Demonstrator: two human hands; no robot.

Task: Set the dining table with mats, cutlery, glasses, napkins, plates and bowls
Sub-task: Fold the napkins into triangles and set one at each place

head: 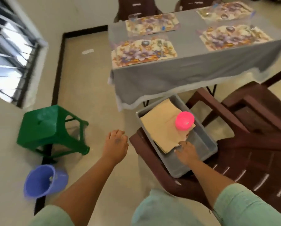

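Right hand (186,151): fingers are laid at the near corner of the stack of tan napkins (162,128), tips touching or pinching its edge; whether the stack is actually gripped cannot be told from the blurred view. Left hand (116,143): held in the air over the floor, empty, fingers loosely curled and partly closed, nothing touched.

The napkins are seen lying inside a grey tub (206,137), extending from the right fingertips toward the far left. A pink bowl (184,120) is set upside down on the far right part of the stack, apart from the fingers. The tub is resting on the seat of a brown plastic chair (250,132).

Farther off, a table with a grey cloth (182,72) is noted, carrying four floral mats (144,53); small items on them are too blurred to identify. To the left, a green stool (50,129) and a tipped blue bucket (43,181) are recorded on the floor.
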